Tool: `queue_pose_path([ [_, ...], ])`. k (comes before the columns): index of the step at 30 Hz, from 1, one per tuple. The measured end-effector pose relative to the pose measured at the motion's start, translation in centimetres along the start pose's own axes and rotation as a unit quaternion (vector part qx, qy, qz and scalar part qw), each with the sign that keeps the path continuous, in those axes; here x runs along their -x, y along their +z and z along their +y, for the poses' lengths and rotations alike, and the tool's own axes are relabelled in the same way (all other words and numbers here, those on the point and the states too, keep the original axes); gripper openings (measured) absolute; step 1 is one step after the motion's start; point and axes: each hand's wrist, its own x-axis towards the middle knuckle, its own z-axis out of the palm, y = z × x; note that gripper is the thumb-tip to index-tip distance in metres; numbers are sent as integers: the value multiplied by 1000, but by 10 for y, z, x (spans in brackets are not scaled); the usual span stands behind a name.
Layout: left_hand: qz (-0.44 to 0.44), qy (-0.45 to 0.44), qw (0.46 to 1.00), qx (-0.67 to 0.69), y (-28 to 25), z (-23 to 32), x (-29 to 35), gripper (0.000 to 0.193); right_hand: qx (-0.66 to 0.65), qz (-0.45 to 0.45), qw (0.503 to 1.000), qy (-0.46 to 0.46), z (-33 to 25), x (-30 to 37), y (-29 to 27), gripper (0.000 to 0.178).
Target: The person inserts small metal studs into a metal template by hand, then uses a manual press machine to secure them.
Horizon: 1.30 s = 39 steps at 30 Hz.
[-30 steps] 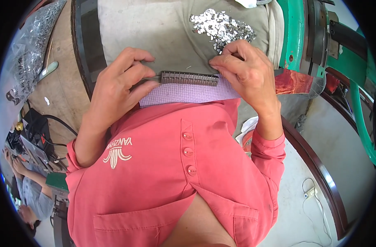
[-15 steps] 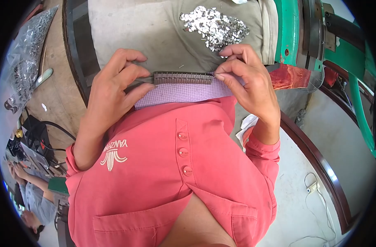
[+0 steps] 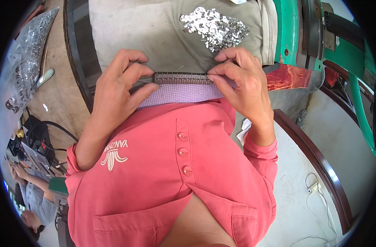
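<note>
A narrow dark bar [image 3: 181,78] with a row of small upright metal pieces along it lies level across a lilac woven cloth [image 3: 177,94], close to my lap. At its left end, my left hand [image 3: 118,84] grips with thumb and forefinger, the other fingers curled above. My right hand [image 3: 246,84] pinches the opposite end, its thumb and forefinger covering the tip of the bar. Beyond the hands, a heap of small shiny silver and dark metal pieces [image 3: 214,29] is spread on a grey-green cloth [image 3: 130,24].
To the right stands a green machine frame [image 3: 287,33], with a red patterned sheet [image 3: 289,77] beside it. On the left, a clear bag of small metal parts [image 3: 29,53] and a pale green-handled tool [image 3: 45,77] lie on a wooden board [image 3: 58,107]. Another person [image 3: 35,197] sits at lower left.
My right hand has shifted left and now covers the bar's right end. My left hand has moved slightly right and stays at the other end.
</note>
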Motion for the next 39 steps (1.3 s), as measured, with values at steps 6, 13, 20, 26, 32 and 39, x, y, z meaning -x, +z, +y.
queue_pose_path([
  [6, 23, -24, 999, 28, 4, 2, 1, 27, 45, 50, 998, 13, -6, 10, 7, 17],
  [13, 32, -32, 998, 34, 8, 4, 4, 22, -70, 211, 974, 53, -3, 35, 11, 26],
  [20, 33, 17, 999, -16, 12, -1, 8, 20, -88, 371, 914, 141, 11, 62, 19, 22],
  [26, 27, 40, 999, -22, 8, 0, 6, 22, -29, 383, 907, 171, 20, 67, 23, 19],
  [32, 19, -7, 1000, 2, 9, 3, 6, 19, 2, 380, 899, 217, 42, 74, 28, 13],
  [39, 22, 23, 999, 0, 9, 1, 6, 22, 118, 316, 919, 203, 47, 81, 28, 23],
])
